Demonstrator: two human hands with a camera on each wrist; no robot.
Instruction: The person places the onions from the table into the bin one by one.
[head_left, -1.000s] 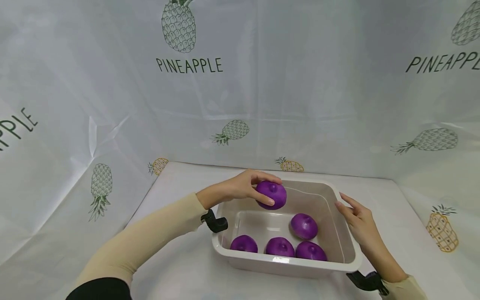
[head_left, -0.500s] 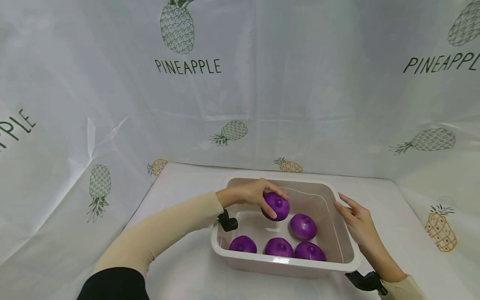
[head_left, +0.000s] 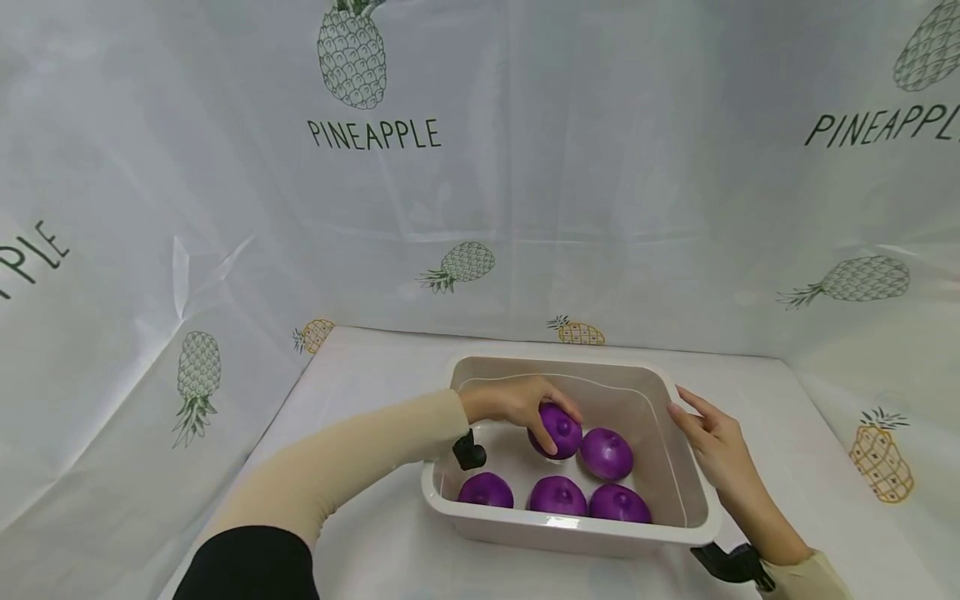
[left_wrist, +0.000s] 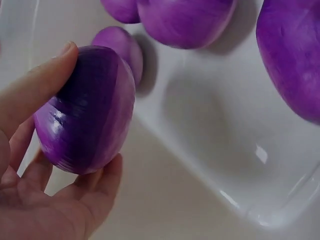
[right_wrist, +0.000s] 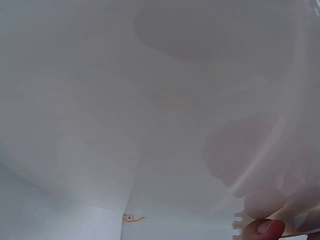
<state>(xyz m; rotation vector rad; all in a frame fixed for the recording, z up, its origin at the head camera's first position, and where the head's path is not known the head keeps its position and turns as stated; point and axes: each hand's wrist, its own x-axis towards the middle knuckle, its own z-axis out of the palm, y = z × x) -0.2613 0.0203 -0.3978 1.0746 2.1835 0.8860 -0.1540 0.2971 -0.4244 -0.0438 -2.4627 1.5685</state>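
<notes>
A purple onion point(head_left: 562, 430) with a small nub is in my left hand point(head_left: 522, 403), inside the white plastic bin point(head_left: 585, 528). Seen from the left wrist, the thumb lies on one side of this onion point(left_wrist: 92, 117) and the fingers curl round the other. Whether it touches the bin's floor I cannot tell. Close on its right sits another onion point(head_left: 607, 454). Along the bin's near wall lie three more, including a left onion point(head_left: 487, 490) and a right onion point(head_left: 620, 503). My right hand point(head_left: 716, 437) holds the bin's right rim; a fingertip point(right_wrist: 267, 229) shows at the edge in the right wrist view.
The bin stands on a white table point(head_left: 360, 533). Behind and beside it hangs a pale sheet point(head_left: 600, 183) printed with pineapples. A black wrist mount point(head_left: 468, 451) sits on the left wrist, low over the bin's left side.
My left hand has carried its onion down and to the right, from the bin's far side to next to the upper right onion. My right hand has stayed at the rim.
</notes>
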